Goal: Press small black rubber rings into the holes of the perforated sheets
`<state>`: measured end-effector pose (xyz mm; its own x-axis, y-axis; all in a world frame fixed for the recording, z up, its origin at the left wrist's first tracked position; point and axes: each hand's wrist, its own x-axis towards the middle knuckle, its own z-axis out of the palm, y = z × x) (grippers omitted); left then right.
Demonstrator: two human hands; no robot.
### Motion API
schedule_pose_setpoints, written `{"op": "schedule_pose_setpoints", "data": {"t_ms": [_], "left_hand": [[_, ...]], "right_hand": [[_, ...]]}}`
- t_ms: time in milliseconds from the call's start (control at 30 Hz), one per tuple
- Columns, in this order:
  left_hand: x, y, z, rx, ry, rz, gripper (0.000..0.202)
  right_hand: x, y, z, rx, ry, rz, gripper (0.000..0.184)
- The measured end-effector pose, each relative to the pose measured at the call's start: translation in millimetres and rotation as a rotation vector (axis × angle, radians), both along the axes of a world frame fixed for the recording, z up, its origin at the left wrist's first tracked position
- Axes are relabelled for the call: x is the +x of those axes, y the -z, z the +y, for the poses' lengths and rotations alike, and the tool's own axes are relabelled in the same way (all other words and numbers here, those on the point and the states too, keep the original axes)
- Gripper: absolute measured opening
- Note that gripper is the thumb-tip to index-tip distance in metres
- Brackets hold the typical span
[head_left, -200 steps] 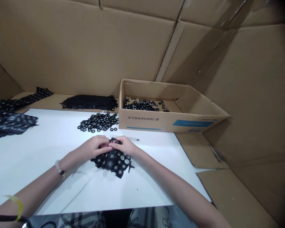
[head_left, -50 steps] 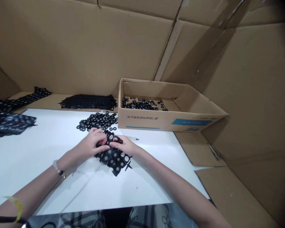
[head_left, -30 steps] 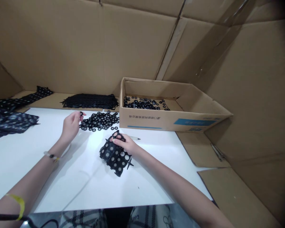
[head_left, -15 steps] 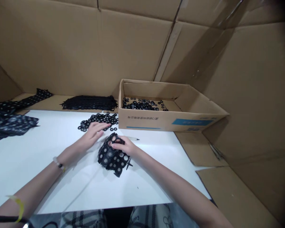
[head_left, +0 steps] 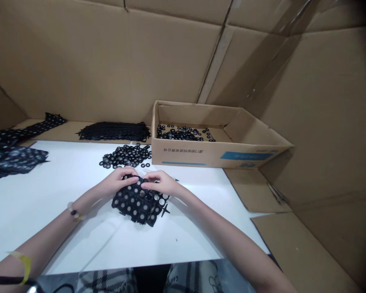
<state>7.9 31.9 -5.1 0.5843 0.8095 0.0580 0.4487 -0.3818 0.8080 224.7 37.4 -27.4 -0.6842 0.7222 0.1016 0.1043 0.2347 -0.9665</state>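
Black ring sheet (head_left: 137, 204) lies bunched on the white table (head_left: 49, 219), just in front of the cardboard box (head_left: 183, 156); the left hand (head_left: 120, 182) and right hand (head_left: 158, 183) sit close together on its upper edge, fingers curled and pressed toward each other, seemingly pinching the webbing, though the exact hold is hidden; a hard or uneven pull could, I judge, tear the thin webbing or knock rings loose; the loose rings (head_left: 125, 156) lie just beyond the hands, so a slip could scatter them; more rings (head_left: 179, 133) lie inside the box; stacked strips (head_left: 114, 131) rest on a cardboard ledge (head_left: 61, 132); cardboard walls (head_left: 79, 61) enclose the bench.
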Motion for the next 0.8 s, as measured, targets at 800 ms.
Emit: {"op": "schedule_pose_setpoints", "data": {"t_ms": [800], "left_hand": [[12,0.8,-16,0.296,0.122,0.202,0.040]], "right_hand": [[-9,10.8,-13,-0.010,-0.043,0.112,0.032]]}}
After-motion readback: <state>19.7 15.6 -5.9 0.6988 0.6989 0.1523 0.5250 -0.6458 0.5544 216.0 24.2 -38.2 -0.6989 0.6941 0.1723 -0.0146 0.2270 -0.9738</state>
